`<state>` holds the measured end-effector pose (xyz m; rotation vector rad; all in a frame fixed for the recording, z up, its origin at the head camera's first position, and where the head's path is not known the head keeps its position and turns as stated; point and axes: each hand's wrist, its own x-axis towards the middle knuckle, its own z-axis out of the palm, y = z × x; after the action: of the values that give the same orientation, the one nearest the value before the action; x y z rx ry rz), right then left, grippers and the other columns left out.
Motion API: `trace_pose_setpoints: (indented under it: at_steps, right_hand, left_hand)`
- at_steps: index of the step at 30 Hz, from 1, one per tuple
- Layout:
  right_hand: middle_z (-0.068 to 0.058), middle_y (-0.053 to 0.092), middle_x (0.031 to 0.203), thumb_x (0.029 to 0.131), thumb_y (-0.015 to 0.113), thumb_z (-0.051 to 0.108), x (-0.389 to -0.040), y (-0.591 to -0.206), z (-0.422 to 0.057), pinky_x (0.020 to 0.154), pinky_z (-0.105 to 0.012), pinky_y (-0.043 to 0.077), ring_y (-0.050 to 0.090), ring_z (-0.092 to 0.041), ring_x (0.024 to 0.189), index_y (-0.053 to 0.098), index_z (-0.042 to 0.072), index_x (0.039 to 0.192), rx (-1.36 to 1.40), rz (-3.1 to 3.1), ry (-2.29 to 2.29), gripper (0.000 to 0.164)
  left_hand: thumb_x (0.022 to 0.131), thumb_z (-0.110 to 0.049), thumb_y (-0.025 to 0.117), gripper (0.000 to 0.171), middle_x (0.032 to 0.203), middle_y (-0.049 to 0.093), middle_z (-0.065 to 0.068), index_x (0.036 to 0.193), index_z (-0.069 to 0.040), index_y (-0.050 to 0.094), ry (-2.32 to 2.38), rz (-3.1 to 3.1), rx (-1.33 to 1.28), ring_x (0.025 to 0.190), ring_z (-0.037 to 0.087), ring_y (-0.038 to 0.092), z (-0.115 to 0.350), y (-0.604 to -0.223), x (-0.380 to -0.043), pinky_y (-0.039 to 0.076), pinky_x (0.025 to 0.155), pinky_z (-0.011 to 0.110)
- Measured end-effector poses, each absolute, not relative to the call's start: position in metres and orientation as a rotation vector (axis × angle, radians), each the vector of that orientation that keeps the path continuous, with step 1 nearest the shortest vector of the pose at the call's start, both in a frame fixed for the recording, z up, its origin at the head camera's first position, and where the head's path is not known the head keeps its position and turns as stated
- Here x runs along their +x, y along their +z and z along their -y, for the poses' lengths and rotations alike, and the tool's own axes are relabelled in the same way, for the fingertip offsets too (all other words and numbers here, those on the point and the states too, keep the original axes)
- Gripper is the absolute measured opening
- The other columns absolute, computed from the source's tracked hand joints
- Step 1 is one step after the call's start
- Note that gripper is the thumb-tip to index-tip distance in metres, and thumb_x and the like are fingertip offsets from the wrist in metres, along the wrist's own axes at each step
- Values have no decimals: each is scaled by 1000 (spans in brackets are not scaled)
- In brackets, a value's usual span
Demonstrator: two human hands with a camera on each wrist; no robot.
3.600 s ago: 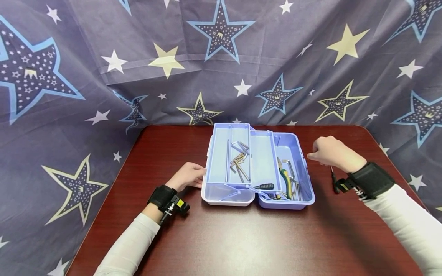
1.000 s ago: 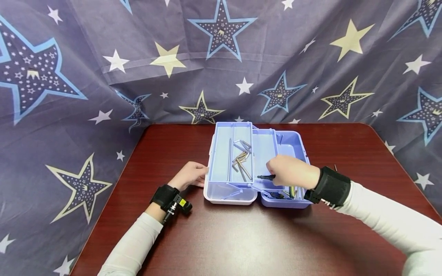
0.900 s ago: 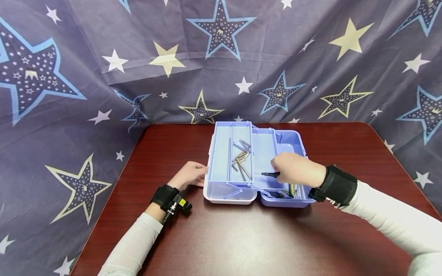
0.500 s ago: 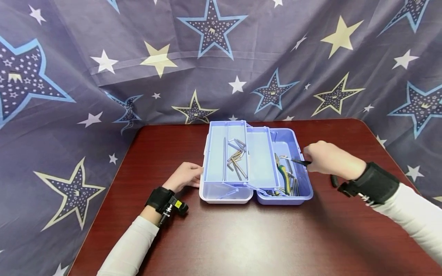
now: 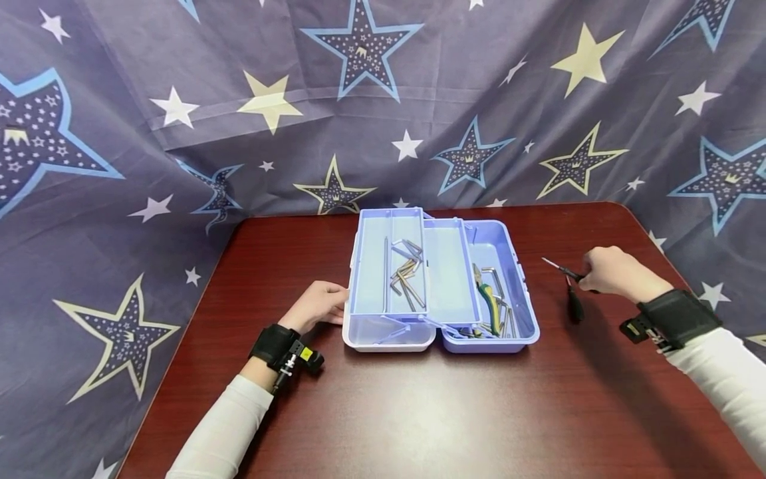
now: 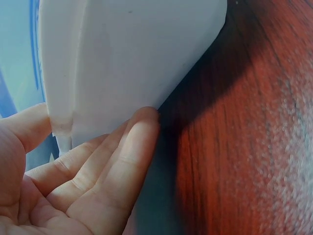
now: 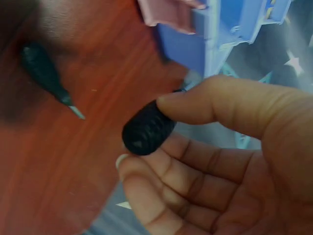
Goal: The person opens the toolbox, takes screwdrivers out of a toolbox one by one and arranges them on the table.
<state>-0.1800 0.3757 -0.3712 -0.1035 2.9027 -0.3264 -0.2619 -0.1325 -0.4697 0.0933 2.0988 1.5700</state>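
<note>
An unfolded lilac toolbox [image 5: 530, 320] stands on the table, its trays fanned out to the left over a pale lid [image 5: 389, 339]. My left hand [image 5: 314, 307] holds the lid's left edge; in the left wrist view the thumb lies at the rim and the fingers press the white outer wall [image 6: 132, 54]. To the right of the box, my right hand [image 5: 616, 273] pinches a screwdriver [image 5: 559, 267] by its black handle [image 7: 146, 129], shaft pointing left. Below it, a second dark-handled screwdriver [image 5: 575, 307] lies on the table.
Several hex keys [image 5: 408, 283] and a long thin rod [image 5: 385, 273] lie in the upper tray. Pliers with green and yellow handles [image 5: 492, 309] and more hex keys lie in the deep compartment. A star-patterned cloth [image 5: 269, 166] hangs behind the table [image 5: 419, 412].
The screwdriver from the middle tray is now in my right hand, which has carried it right, past the box, over the table by the other screwdriver. My left hand has stayed at the lid.
</note>
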Motion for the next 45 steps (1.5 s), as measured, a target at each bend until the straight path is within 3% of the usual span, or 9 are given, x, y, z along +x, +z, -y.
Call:
trace_pose_setpoints:
  at_steps: [8, 16, 34, 45]
  right_hand:
    - [-4, 48, 60, 69, 67, 15, -186, -414, -369, 50, -34, 39, 47, -21, 56, 51, 7, 61, -5, -2915, -356, 20]
    - [-6, 49, 61, 70, 66, 13, -183, -443, -353, 49, -32, 38, 49, -22, 54, 50, 6, 65, 44, -2909, -412, 18]
    - [-5, 50, 58, 73, 65, 11, -179, -428, -353, 46, -30, 39, 50, -18, 49, 51, 5, 64, 18, -2875, -459, 18]
    - [-5, 50, 59, 77, 67, 15, -176, -427, -357, 49, -30, 39, 50, -19, 53, 54, 3, 65, 39, -2908, -426, 21]
  left_hand:
    - [93, -14, 54, 31, 77, 69, 12, 108, 12, 61, 1583, -2091, 96, 63, 17, 67, 132, -471, -260, 59, 61, 35]
    - [92, -13, 54, 30, 78, 69, 13, 107, 12, 61, 1583, -2078, 99, 65, 19, 67, 131, -472, -260, 59, 65, 37]
    - [91, -17, 57, 34, 75, 69, 11, 106, 13, 61, 1543, -2085, 100, 62, 18, 67, 126, -471, -268, 59, 60, 34]
    - [84, -11, 58, 24, 65, 67, 11, 92, 11, 63, 1460, -2166, 126, 58, 19, 66, 124, -468, -279, 59, 57, 38]
